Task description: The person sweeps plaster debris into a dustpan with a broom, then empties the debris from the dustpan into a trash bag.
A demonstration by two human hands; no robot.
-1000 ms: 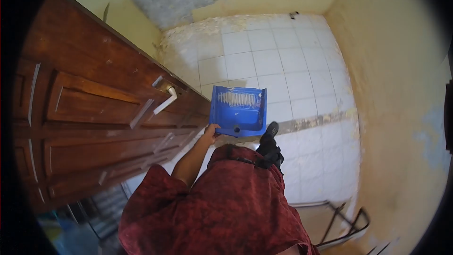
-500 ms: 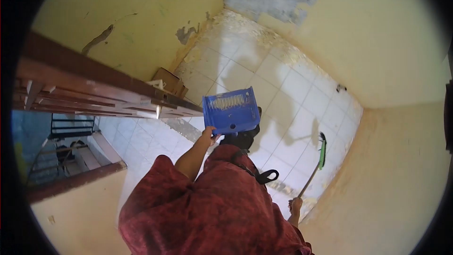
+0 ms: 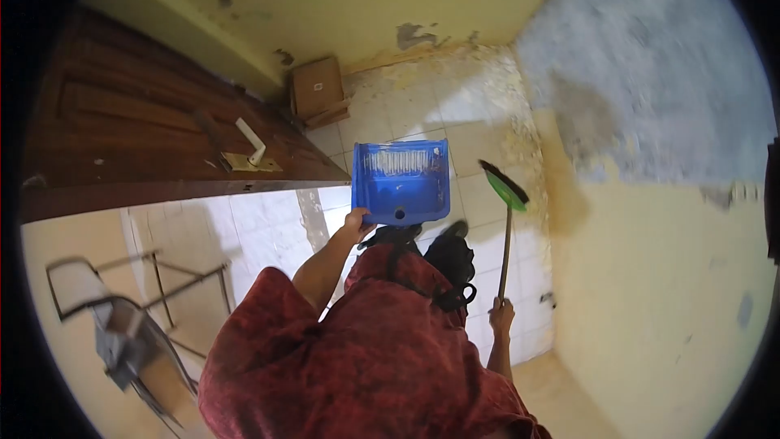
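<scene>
My left hand (image 3: 358, 224) grips the near left corner of a blue dustpan (image 3: 402, 183), held level in front of my body. Pale streaks mark the ribbed far part of the pan. Out to the right, my right hand (image 3: 501, 315) is closed around the handle of a broom (image 3: 506, 256). Its green head (image 3: 507, 190) with dark bristles points away from me, right of the dustpan. Whether the bristles touch the tiled floor I cannot tell.
An open wooden door (image 3: 146, 138) with a white handle stands at the left. Cardboard boxes (image 3: 318, 89) lean by the far wall. A metal-framed chair (image 3: 122, 333) is at the lower left. Peeling walls edge the white tiles (image 3: 479, 232).
The view has turned left, bringing the door face, boxes and chair more into sight. The broom head has swung left and forward, closer to the dustpan. Both hands keep their holds.
</scene>
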